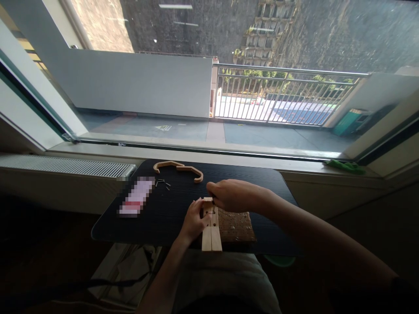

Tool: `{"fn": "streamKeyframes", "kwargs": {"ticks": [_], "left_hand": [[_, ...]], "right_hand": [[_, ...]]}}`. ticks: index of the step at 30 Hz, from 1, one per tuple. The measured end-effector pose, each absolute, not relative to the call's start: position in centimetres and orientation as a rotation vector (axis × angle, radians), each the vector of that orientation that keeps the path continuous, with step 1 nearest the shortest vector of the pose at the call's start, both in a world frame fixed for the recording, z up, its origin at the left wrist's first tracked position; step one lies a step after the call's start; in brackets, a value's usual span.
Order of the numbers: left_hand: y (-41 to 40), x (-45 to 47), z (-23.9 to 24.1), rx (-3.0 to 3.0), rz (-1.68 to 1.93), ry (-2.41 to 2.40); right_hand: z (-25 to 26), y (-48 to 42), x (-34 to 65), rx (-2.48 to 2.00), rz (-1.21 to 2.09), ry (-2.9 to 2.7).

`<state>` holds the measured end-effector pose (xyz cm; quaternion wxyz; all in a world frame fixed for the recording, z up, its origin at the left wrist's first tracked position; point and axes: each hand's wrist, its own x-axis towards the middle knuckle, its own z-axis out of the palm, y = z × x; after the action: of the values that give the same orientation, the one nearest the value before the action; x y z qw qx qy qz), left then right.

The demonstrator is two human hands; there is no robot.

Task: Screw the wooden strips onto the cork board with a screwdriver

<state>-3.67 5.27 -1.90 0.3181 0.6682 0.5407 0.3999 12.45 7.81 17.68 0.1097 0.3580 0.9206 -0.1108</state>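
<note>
My left hand (194, 222) is closed on the left edge of a pale wooden piece (211, 240), made of two strips side by side with several dark holes. Above its upper end, my right hand (224, 194) is curled into a fist around a screwdriver (214, 203). Most of that tool is hidden by the fingers; its thin shaft points down at a hole in the wood. Under the right forearm, a brown woven-looking block (236, 226) with shiny specks lies against the wood's right side.
Two curved wooden hooks (168, 164) lie at the back of the black table (176, 205). Several small screws (163, 182) are scattered near a blurred pink rectangle (137, 196). A radiator (65, 168) stands at left, and a green cloth (343, 166) lies on the windowsill.
</note>
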Motion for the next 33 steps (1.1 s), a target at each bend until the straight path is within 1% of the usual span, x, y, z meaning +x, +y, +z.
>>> {"fn": "streamKeyframes", "kwargs": {"ticks": [8, 14, 22, 27, 33], "left_hand": [[5.5, -3.8, -2.8, 1.740, 1.063, 1.443], [5.4, -3.8, -2.5, 1.777, 1.063, 1.417], [5.4, -3.7, -1.9, 1.790, 1.033, 1.422], [5.2, -3.6, -1.5, 1.774, 1.012, 1.422], [5.1, -3.5, -1.2, 1.788, 1.013, 1.449]], "right_hand": [[18.1, 8.0, 12.0, 1.105, -0.236, 2.701], [17.7, 7.8, 11.6, 1.172, -0.166, 2.723], [17.1, 7.3, 11.7, 1.202, -0.248, 2.839], [16.2, 7.6, 11.9, 1.104, -0.385, 2.930], [15.3, 8.1, 11.9, 0.975, -0.404, 3.048]]}}
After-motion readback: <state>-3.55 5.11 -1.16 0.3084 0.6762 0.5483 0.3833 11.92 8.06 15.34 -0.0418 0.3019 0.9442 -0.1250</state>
